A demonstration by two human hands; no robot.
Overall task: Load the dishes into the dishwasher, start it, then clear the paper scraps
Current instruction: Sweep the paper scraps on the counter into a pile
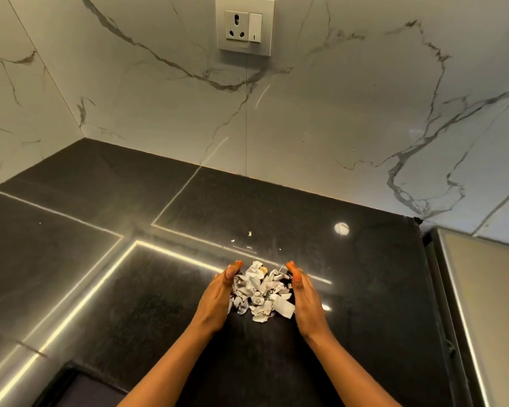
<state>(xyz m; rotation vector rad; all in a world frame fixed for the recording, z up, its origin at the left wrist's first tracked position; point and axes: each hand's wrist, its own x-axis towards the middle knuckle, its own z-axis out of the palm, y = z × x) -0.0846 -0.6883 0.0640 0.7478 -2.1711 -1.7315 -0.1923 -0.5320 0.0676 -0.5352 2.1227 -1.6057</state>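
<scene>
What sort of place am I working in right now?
Most likely a home kitchen: a polished black stone countertop meets a marble-look tiled backsplash, with a socket and switch plate set in it. The left hand and right hand flank a pile of paper scraps on the counter.

Black countertop (71, 274) meets veined marble wall (335, 127) bearing socket (245, 24).

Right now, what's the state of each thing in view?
paper scraps: one heap, between both hands
stray bits: loose, beyond the heap
left hand: open, flanking heap's left side
right hand: open, flanking heap's right side
socket: nothing plugged in
</scene>
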